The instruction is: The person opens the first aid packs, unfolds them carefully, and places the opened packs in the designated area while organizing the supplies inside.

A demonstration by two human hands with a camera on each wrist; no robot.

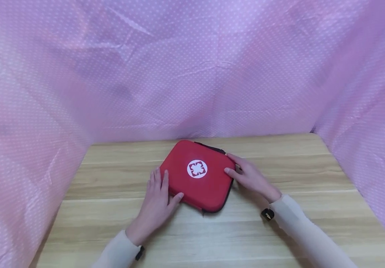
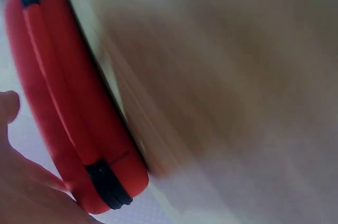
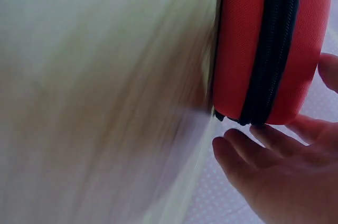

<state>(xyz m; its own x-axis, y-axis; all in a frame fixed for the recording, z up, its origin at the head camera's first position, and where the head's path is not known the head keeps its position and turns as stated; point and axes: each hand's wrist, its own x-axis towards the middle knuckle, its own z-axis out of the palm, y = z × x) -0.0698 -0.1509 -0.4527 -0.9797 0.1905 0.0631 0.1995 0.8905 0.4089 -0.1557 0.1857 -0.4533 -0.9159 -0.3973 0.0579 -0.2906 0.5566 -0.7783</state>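
Note:
A red zippered first-aid case (image 1: 209, 190) with a white round cross emblem lies askew on the wooden table. At its left corner, my left hand (image 1: 155, 203) touches the side and top with nearly straight fingers, its thumb reaching over the front edge. My right hand (image 1: 251, 176) grips the opposite corner, thumb on top and fingers round the side. In the right wrist view, the black zipper (image 3: 272, 49) runs along the case wall near my fingers (image 3: 237, 155). The left wrist view shows a red strip (image 2: 60, 94) along the case's side; most left fingertips are hidden there.
The wooden tabletop (image 1: 111, 208) stretches around the case. Pink dotted cloth (image 1: 195, 74) hangs behind the table and on both sides. A black handle (image 1: 210, 147) sits at the case's back edge, close to the table's far edge.

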